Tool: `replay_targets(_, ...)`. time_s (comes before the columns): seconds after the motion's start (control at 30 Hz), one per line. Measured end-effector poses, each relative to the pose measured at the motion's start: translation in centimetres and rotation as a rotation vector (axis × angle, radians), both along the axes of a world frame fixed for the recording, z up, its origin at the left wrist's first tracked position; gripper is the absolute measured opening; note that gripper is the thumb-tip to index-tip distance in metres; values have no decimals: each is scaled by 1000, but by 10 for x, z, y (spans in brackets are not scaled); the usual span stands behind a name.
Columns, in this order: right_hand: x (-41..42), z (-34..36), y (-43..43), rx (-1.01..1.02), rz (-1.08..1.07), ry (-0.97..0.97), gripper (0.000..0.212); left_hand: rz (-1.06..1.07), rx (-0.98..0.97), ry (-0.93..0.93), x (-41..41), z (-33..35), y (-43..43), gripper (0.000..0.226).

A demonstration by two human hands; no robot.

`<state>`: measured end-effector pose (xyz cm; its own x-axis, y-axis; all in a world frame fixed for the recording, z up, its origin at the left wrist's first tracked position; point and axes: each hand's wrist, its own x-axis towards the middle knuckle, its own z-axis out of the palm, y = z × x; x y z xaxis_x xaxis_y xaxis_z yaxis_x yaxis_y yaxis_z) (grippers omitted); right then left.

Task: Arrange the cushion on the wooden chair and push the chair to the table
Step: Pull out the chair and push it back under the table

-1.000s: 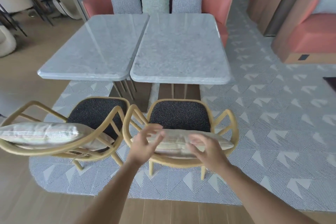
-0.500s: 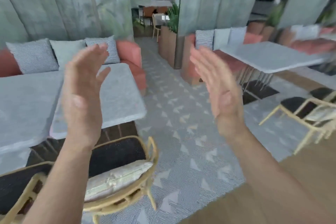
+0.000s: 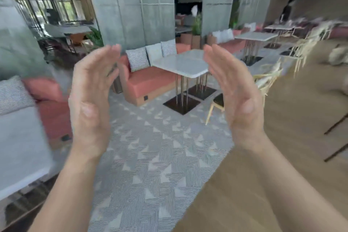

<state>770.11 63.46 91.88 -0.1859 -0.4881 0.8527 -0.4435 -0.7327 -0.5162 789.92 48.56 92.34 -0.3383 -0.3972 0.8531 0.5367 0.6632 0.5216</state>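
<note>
Head view shows the left hand (image 3: 90, 103) and right hand (image 3: 237, 100) raised and empty, fingers (image 3: 105, 56) straight and together, with the wooden chair (image 3: 218, 100) at 3 o'clock near the surface (image 3: 180, 64) (cushion lost in blur), so a hasty reach could miss it.

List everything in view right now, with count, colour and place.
near table: one, grey marble top, left edge, blurred
far table: grey marble top, centre; one or two joined, cannot tell
sofas: two, coral, one behind each table
cushions: four, grey patterned, three on the far sofa's back, one on the near sofa
wooden chair: one, pale frame, dark seat, by the far table, partly hidden by the right hand
rug: one, grey triangle pattern, floor centre
screens: grey panels, behind the far sofa
left hand: raised, fingers straight, holds nothing
right hand: raised, fingers straight, holds nothing
</note>
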Motion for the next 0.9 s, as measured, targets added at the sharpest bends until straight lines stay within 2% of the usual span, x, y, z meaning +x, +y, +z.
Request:
replay_targets(0.27, -170, -4, 17, 28, -133, 4, 97, -84, 28, -52, -182, -5, 13, 85)
replay_targets(0.43, -280, -26, -6, 50, -184, -30, 96, -142, 44, -65, -297, -28, -14, 89)
replay_targets(0.57, -374, -14, -27, 67, -206, -24, 90, -192, 63, -44, -405, -27, -47, 88)
replay_targets(0.9, -620, -27, -19, 107, -416, -43, 98, -386, 53, -90, -686, -22, -77, 84)
